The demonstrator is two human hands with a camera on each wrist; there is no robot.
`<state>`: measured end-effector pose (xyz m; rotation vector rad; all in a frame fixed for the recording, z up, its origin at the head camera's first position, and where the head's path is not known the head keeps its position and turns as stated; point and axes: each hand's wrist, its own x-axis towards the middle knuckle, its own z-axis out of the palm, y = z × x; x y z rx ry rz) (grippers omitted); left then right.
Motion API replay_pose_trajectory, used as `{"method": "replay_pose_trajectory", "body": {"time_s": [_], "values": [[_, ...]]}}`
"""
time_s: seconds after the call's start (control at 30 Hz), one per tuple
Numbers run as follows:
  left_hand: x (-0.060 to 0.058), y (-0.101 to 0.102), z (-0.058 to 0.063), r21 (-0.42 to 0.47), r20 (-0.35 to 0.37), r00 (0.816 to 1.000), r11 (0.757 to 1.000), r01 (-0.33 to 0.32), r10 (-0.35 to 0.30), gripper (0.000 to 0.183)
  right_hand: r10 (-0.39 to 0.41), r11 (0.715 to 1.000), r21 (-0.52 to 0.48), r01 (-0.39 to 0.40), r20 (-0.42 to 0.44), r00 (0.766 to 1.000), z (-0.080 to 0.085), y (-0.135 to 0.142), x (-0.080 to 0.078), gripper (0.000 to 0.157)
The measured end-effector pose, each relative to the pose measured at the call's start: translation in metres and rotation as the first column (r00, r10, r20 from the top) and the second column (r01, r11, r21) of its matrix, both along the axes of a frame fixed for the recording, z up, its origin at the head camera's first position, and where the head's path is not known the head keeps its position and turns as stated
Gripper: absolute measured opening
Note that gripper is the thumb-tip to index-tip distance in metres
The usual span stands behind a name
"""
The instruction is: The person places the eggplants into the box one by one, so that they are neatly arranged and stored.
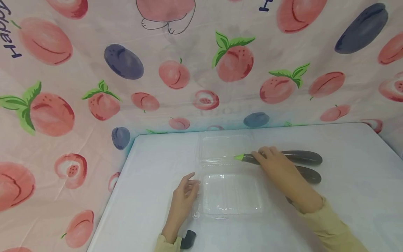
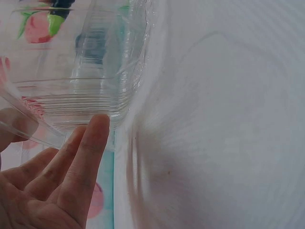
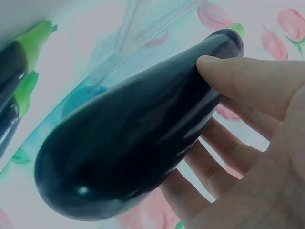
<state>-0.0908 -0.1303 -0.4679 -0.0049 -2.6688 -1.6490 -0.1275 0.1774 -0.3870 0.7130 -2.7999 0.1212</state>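
eggplant [image 3: 128, 138] gripped near its neck by right hand [image 1: 278, 168], left hand [image 1: 183, 191] loosely spread at clear container [image 1: 233, 194] between them; firm grip, light steadying touch seem best.

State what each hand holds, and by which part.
The right hand holds an eggplant by its narrower part, toward the green stem. The left hand is at the clear container's side edge; whether it grips cannot be told.
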Motion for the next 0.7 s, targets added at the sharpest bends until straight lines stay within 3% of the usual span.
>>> {"method": "replay_pose_trajectory", "body": {"time_s": [0.7], "values": [[0.0, -0.001, -0.001, -0.008, -0.012, 1.0, 1.0, 0.0, 0.0, 0.044, 0.08, 0.995, 0.057, -0.08, 0.007, 0.997, -0.005, -0.031, -0.007, 0.043]]}}
